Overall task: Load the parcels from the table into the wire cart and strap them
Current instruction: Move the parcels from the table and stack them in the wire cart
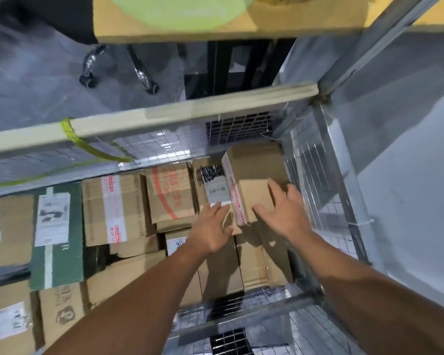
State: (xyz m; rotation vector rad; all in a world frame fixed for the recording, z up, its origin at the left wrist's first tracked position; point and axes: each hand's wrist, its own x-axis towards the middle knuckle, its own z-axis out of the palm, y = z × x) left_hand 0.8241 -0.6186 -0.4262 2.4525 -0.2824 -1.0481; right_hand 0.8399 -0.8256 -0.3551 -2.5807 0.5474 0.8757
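- The yellow strap (69, 129) dangles loose off the rail (164, 116); I judge strapping not yet begun
- A green parcel (59, 252) and brown ones already pack the wire cart (318, 175)
- My left hand (210, 226), fingers straight, presses the brown parcel (254, 193) in the right corner
- My right hand (285, 211) lies spread on its top, gripping nothing
- What waits on the table (318, 26) I cannot tell

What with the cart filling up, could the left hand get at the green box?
Probably yes: the green box lies bare on top of other parcels, left of the left hand.
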